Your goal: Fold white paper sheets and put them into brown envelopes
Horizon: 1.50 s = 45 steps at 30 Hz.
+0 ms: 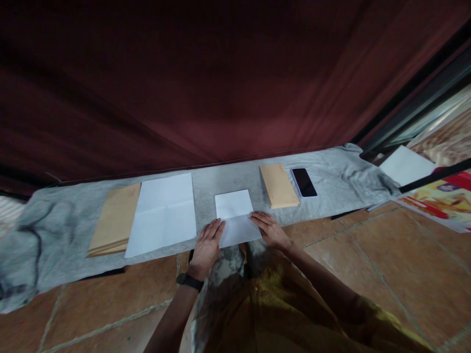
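A white sheet of paper (234, 203) lies in front of me on the grey cloth, with its near part (239, 231) raised or folded along a crease and reaching past the bench's front edge. My left hand (207, 247), a dark band on its wrist, grips the paper's left side at the crease. On the opposite side my right hand (270, 229) has its fingers closed together on the paper's right edge. The undersides of both hands' grips are hidden.
Grey cloth (206, 184) covers a long narrow bench. Left of my hands lie larger white sheets (165, 211) and a stack of brown envelopes (116, 215). To the right are more brown envelopes (279, 186) and a phone (304, 182). A dark red curtain (228, 98) hangs behind.
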Motion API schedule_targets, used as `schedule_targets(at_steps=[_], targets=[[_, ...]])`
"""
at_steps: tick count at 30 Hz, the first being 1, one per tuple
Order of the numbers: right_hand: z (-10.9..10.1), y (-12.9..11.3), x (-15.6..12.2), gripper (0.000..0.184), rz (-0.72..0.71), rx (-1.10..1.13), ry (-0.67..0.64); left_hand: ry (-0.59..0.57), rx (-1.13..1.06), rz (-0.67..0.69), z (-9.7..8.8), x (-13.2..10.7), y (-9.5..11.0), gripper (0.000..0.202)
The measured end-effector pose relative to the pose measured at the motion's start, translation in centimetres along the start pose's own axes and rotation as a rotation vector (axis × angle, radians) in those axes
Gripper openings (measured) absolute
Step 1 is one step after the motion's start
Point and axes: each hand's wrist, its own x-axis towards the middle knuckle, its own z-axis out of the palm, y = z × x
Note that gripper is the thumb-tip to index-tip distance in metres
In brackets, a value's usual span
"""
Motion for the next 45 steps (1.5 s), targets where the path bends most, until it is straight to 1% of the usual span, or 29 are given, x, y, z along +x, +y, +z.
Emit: schedule_targets(at_steps=[7,11,14,18,24,28,32,38,42,45], targets=[[0.4,0.4,-0.1,0.063,0.001,-0.012,0.012,0.01,-0.035,-0.005,0.5,0.1,-0.3,0.078],[0.3,0.4,0.0,0.062,-0.004,0.002,0.012,0.018,-0.041,-0.01,0.6,0.0,-0.3,0.071],[0.1,0.2,0.3,0.059,0.009,0.011,0.019,0.042,-0.051,-0.026,0.6,0.4,-0.3,0.064],[0.1,0.0,0.6,0.06,0.03,0.007,0.012,0.058,-0.065,-0.036,0.7,0.9,-0.5,0.059],[0.1,-0.1,0.7,0.061,0.054,0.016,0.001,0.054,-0.104,-0.033,0.9,1.0,-0.6,0.061],[0.0,-0.1,1.0,0.059,0.081,0.045,0.021,0.089,-0.191,-0.069,1.1,1.2,-0.8,0.057],[0.0,-0.2,1.7,0.052,0.131,0.07,0.073,0.148,-0.318,-0.119,1.5,1.8,-1.3,0.05],[0.2,-0.1,2.8,0.043,0.212,0.096,0.142,0.222,-0.443,-0.188,2.1,3.0,-2.2,0.048],[0.4,0.3,3.1,0.035,0.195,0.099,0.158,0.25,-0.461,-0.203,2.6,3.5,-2.5,0.036],[0.4,0.4,3.1,0.021,0.212,0.098,0.184,0.275,-0.46,-0.231,2.7,3.4,-2.4,0.023]])
